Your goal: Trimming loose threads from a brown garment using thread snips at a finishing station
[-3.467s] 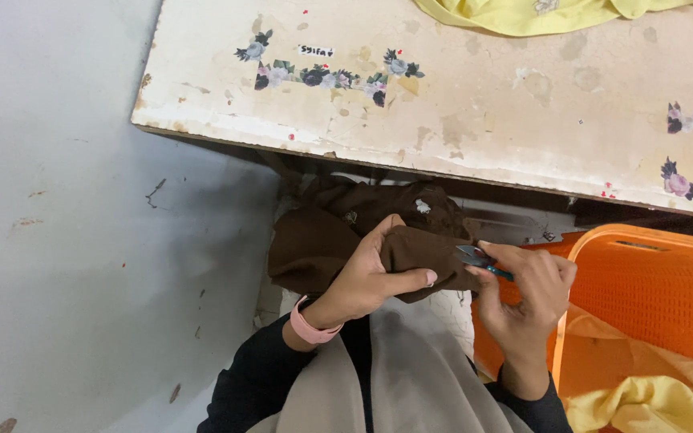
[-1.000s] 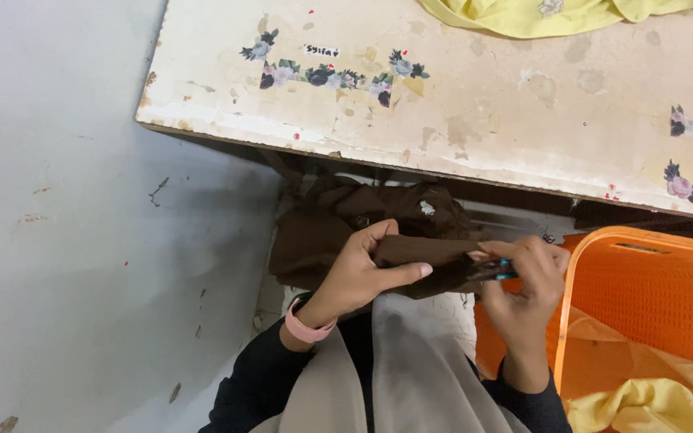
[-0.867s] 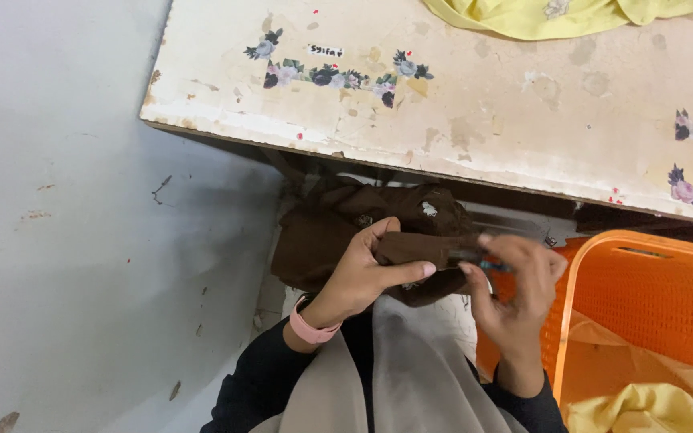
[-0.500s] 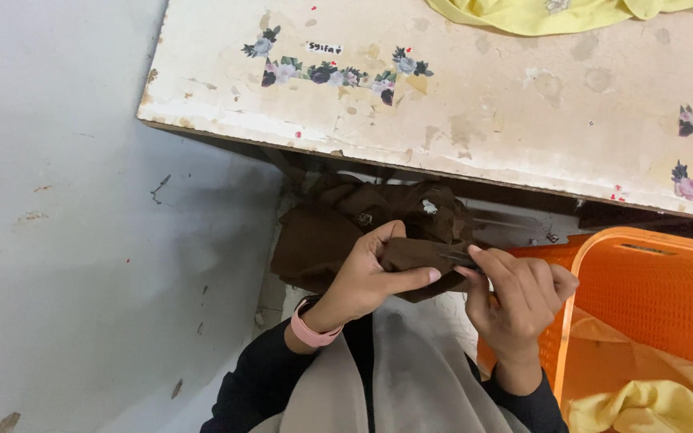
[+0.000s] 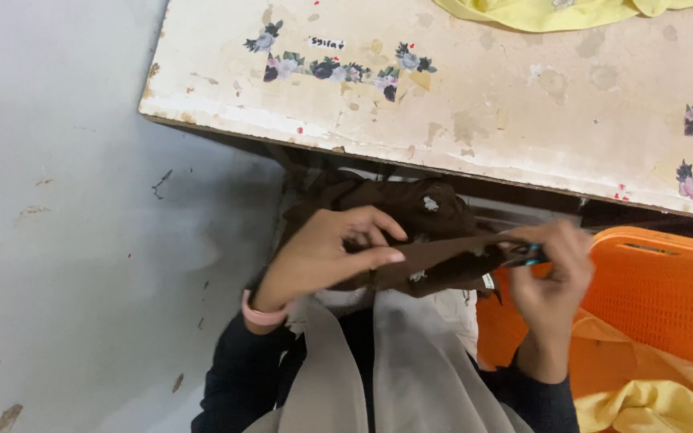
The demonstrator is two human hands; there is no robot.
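Note:
A dark brown garment (image 5: 411,212) is bunched in my lap below the table edge. My left hand (image 5: 326,256) pinches a stretched strip of it, fingers above and thumb below. My right hand (image 5: 551,273) holds the strip's other end together with a small tool with blue handles (image 5: 527,256), seemingly small scissors, partly hidden by the fingers. A pink band sits on my left wrist (image 5: 262,311).
A worn white table (image 5: 475,104) with flower stickers spans the top, with yellow cloth (image 5: 547,10) at its far edge. An orange plastic basket (image 5: 667,281) at right holds more yellow fabric (image 5: 651,397). Grey floor (image 5: 66,240) lies at left.
My right hand shifted along the brown strip and turned; the blue-handled tool shows again between its fingers. My left hand kept its pinch on the fabric.

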